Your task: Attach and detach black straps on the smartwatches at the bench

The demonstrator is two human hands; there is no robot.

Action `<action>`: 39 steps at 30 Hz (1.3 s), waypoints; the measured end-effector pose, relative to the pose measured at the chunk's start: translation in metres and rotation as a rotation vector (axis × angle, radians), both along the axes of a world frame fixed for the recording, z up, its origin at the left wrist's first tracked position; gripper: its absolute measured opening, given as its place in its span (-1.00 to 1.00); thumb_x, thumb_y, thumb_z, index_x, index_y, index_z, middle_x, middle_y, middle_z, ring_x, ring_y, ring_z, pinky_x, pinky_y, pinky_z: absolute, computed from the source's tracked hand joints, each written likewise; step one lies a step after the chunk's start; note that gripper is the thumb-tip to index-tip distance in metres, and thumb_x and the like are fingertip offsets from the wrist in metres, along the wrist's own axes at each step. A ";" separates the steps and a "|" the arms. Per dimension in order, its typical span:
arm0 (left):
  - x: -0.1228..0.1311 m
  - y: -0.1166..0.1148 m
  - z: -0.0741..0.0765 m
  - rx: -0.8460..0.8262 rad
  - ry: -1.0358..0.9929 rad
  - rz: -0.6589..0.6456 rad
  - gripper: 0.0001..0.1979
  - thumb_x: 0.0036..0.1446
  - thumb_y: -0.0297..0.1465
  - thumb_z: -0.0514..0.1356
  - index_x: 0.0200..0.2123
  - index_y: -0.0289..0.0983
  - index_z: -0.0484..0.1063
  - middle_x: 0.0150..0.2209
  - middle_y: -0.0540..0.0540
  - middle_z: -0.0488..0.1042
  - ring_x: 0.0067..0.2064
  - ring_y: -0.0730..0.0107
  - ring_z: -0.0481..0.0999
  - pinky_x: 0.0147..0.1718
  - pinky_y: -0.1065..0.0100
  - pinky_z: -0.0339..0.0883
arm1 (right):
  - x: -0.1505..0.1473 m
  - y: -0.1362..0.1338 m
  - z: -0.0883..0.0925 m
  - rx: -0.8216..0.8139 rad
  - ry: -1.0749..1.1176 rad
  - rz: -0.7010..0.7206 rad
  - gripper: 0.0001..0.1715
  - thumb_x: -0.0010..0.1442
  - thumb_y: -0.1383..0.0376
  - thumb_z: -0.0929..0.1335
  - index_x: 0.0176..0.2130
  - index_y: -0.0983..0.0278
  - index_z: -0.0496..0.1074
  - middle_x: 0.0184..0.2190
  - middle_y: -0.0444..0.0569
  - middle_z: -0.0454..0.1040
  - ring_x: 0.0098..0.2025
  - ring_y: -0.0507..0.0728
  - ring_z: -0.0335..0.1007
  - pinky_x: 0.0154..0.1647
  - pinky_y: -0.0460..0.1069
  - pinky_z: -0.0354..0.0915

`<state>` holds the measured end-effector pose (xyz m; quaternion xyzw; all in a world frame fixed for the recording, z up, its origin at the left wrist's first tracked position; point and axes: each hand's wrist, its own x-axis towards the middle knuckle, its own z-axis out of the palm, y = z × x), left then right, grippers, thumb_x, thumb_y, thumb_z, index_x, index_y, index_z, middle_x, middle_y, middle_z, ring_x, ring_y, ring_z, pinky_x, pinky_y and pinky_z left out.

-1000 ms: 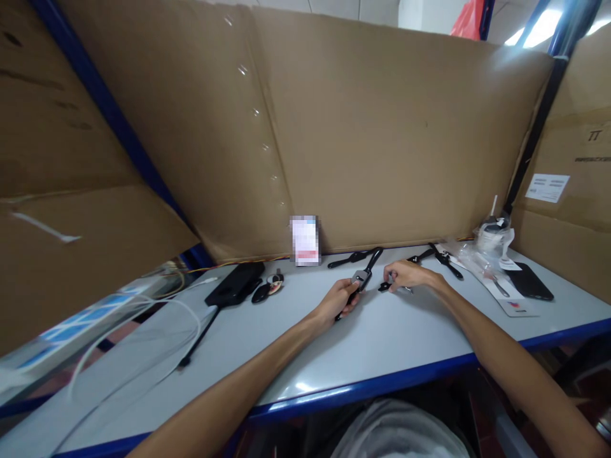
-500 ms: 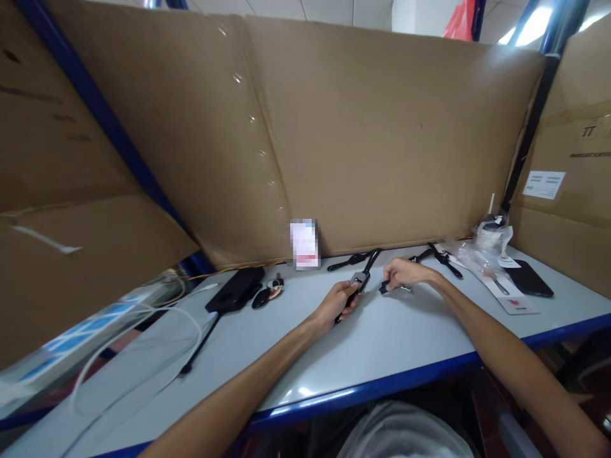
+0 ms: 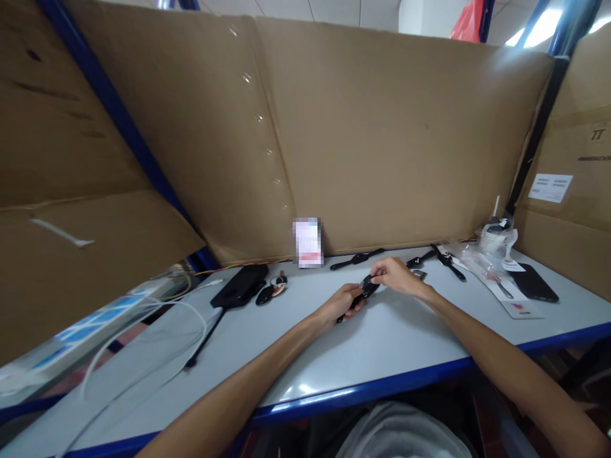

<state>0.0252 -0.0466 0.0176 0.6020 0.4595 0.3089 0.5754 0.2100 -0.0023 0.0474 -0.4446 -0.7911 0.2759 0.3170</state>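
Head view: over the table (image 3: pixel 405 346), the left hand (image 3: pixel 347 301) is curled firmly around a black watch-like device (image 3: pixel 368 287), which is tilted, with a strap end poking out below the fingers. The right hand (image 3: pixel 392 275) meets its upper part, fingers bent and nearly together; whether they grip the device or a separate small piece is too small to tell. A grey piece (image 3: pixel 419 275) lies just beyond the right wrist, and another black watch (image 3: pixel 357 259) lies behind the device, near the cardboard panel (image 3: pixel 405 140). The step in hand looks like fine fingertip work on the device's upper part. The next move seems to call for a steady left hold and small, well-aligned pressure from the right fingertips.
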 end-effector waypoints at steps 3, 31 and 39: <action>0.000 0.000 0.003 -0.022 -0.026 0.010 -0.77 0.20 -0.23 0.07 -0.41 -0.26 0.25 -0.61 0.12 0.22 -0.69 0.64 0.00 -0.73 0.50 -0.17 | 0.000 -0.003 0.001 0.066 -0.073 -0.020 -0.87 0.11 0.46 0.41 -0.34 0.33 0.61 -0.47 -0.11 0.55 -0.37 0.04 0.42 -0.30 -0.09 0.22; 0.002 0.003 -0.012 0.097 0.011 0.018 -0.63 0.18 -0.06 0.13 -0.43 -0.22 0.19 -0.62 0.16 0.18 -0.70 0.63 0.03 -0.76 0.50 -0.14 | -0.007 -0.019 -0.003 0.333 -0.320 -0.091 -0.95 0.27 0.34 0.41 -0.28 0.27 0.51 -0.29 -0.05 0.51 -0.27 0.08 0.38 -0.27 -0.05 0.11; 0.000 0.007 -0.018 0.134 0.048 0.031 -0.60 0.22 -0.03 0.12 -0.44 -0.23 0.20 -0.62 0.15 0.18 -0.70 0.63 0.04 -0.75 0.48 -0.14 | -0.009 -0.020 -0.003 0.329 -0.321 -0.095 -0.97 0.28 0.35 0.41 -0.26 0.27 0.50 -0.28 -0.04 0.49 -0.23 0.09 0.39 -0.24 -0.05 0.12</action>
